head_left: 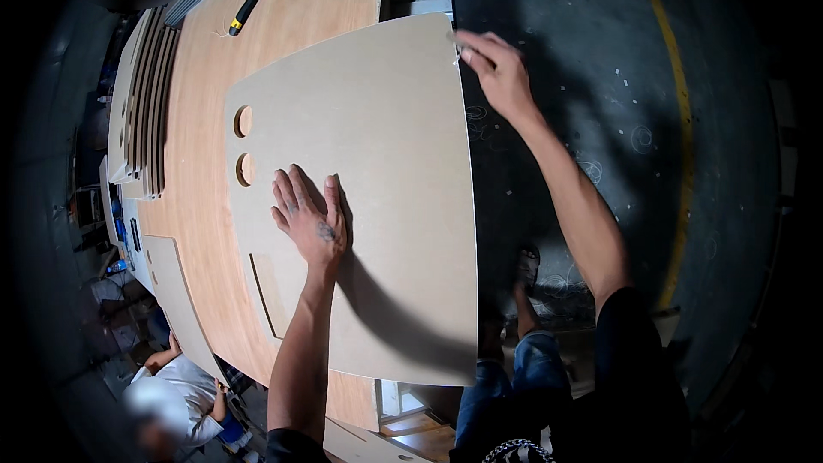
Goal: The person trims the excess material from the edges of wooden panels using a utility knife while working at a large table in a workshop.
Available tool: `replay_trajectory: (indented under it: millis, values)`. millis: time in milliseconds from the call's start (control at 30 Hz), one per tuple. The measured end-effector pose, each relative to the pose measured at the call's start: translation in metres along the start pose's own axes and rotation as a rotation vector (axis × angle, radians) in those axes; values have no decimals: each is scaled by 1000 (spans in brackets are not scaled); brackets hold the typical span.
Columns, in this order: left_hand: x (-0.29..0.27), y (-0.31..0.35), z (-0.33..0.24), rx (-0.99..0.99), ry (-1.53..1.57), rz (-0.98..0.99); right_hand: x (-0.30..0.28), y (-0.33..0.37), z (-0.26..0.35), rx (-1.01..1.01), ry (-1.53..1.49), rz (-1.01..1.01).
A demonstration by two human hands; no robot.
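Observation:
A large beige board (pixel 386 137) lies flat on the table, its right edge overhanging the floor. It has two round holes and a long slot near its left side. My left hand (pixel 307 216) rests on the board with fingers stretched out and the palm down. At the far right corner, my right hand (pixel 501 77) is closed beside the board's edge. A small thin greyish piece shows at its fingertips against the edge; its kind is too blurred to tell. A white fleck sits just below the fingers.
The board lies on a wooden-topped table (pixel 201 163). A black and yellow utility knife (pixel 250 7) lies at the far left. Several boards stand stacked (pixel 146 94) along the left. Another person (pixel 184 394) handles a narrower board (pixel 176 291) at lower left. A yellow line (pixel 681 120) crosses the dark floor.

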State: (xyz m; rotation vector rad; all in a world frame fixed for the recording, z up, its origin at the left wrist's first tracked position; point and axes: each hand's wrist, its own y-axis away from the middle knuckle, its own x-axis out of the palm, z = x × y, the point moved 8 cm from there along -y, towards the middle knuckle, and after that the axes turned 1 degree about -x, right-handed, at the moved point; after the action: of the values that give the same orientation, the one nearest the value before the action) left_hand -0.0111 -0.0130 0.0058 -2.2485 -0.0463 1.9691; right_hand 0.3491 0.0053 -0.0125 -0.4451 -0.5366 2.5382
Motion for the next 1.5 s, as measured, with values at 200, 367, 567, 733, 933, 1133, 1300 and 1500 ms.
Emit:
replay_trajectory:
  millis: [200,367,567,733,933,1133,1300,1500]
  values:
    - [1,1,2,6,34,14,10,-30,-22,-38,31,-102]
    - [3,1,0,-6,17,2,10,-15,-30,53,61,-51]
    - [1,-1,5,6,9,-28,8,27,-7,66,69,-54]
    - [5,-1,4,18,6,-48,1,67,21,11,68,-83]
    - [6,-2,4,23,2,-63,-8,126,59,3,105,-91]
    - [5,-2,5,51,-6,-89,-15,201,95,49,133,-36]
    - [14,-6,9,149,-44,-96,-25,272,137,74,102,24]
    - [10,-14,8,131,0,-135,-39,380,199,91,83,194]
